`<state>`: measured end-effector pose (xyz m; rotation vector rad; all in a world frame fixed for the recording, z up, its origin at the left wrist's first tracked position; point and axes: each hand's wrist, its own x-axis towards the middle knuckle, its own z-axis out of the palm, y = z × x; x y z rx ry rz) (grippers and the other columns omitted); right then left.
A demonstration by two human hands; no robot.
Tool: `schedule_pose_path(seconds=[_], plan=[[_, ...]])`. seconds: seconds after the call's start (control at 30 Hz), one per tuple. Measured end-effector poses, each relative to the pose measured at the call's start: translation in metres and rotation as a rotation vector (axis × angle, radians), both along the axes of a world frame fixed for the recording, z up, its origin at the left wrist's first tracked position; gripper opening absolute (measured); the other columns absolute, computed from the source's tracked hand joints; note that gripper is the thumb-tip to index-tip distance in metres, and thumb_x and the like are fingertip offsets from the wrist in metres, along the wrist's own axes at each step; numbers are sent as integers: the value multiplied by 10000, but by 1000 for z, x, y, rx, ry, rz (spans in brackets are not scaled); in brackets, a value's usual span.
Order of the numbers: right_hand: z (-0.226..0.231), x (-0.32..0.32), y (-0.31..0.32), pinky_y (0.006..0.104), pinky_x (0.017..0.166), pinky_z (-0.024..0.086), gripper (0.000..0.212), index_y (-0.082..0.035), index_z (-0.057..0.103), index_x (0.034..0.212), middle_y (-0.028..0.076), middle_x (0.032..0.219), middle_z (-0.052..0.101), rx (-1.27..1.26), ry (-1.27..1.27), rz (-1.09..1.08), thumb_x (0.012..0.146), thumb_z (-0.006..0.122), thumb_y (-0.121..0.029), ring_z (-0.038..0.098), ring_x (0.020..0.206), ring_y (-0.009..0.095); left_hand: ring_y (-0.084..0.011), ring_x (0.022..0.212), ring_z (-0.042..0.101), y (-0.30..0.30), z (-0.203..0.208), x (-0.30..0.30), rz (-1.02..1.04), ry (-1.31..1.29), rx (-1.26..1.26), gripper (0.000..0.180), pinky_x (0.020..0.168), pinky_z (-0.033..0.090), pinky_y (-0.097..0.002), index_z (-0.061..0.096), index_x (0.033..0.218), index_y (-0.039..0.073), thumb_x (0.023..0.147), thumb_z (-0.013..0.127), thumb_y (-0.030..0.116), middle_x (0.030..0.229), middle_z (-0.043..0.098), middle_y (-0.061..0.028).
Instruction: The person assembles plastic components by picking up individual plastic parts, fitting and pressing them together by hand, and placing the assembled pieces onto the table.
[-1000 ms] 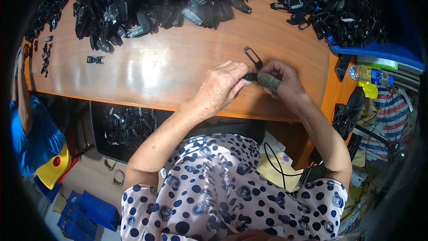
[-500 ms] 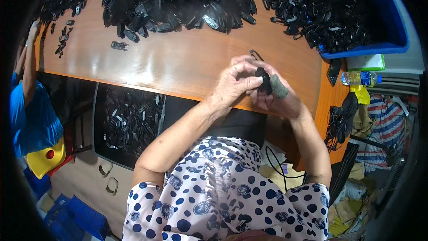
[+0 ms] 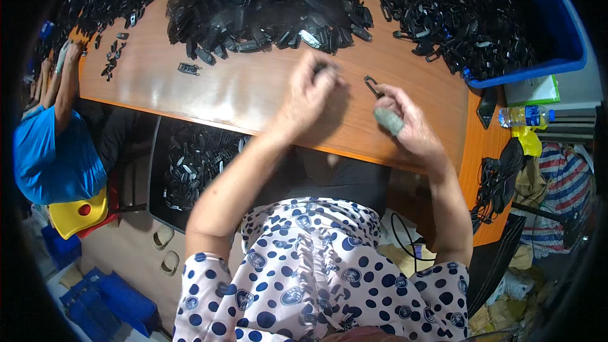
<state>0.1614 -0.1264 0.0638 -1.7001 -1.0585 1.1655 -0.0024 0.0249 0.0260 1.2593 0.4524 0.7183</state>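
Note:
My left hand [image 3: 307, 95] hovers over the table's near part, smeared by motion, its fingers closed round a small dark plastic piece [image 3: 324, 68] that I see only in part. To its right and apart from it, my right hand [image 3: 411, 128] pinches a slim black plastic frame [image 3: 371, 85], open in the middle, which sticks out beyond the fingertips. A grey-green cover [image 3: 387, 120] sits on the right thumb. Beyond both hands lies a big heap of black plastic shells [image 3: 253, 12], oblong like key fobs. A single flat black piece [image 3: 189, 69] lies left of my hands.
A blue bin [image 3: 538, 75] with many black parts tips toward the wooden table [image 3: 240, 88] at right. A bottle [image 3: 525, 116] and cables [image 3: 491, 183] line the right edge. Below the table's left stands a black tray [image 3: 155, 171] of parts. A co-worker's arm [image 3: 66, 88] reaches in at far left.
My hands were together around the dark piece; now they are apart. The left has moved up and left with the piece, while the right keeps the slim frame. The view has shifted slightly.

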Motion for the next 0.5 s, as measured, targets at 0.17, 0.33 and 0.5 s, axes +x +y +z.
schedule_pose_path(seconds=[0.17,0.33,0.5], plan=[[-9,18,20,421,753,477,337,-20,553,1070,160,1001,574,183,-766,45,848,655,-252,588,905,307,-355,872,607,81,-2,10,160,905,1231,203,728,496,-447,575,1077,47,883,527,86,1008,540,-155],[-23,25,33,458,816,449,226,-20,545,955,169,968,522,64,-961,118,856,633,-202,539,983,350,-348,821,644,89,2,17,95,889,1481,193,690,524,-453,583,968,49,783,557,0,968,561,-177],[-45,42,22,368,675,480,218,-25,556,1055,134,1007,572,142,-401,-97,844,593,-68,582,823,242,-365,828,615,75,3,12,-69,745,1398,226,674,489,-446,551,1090,97,868,549,58,934,566,-162]])
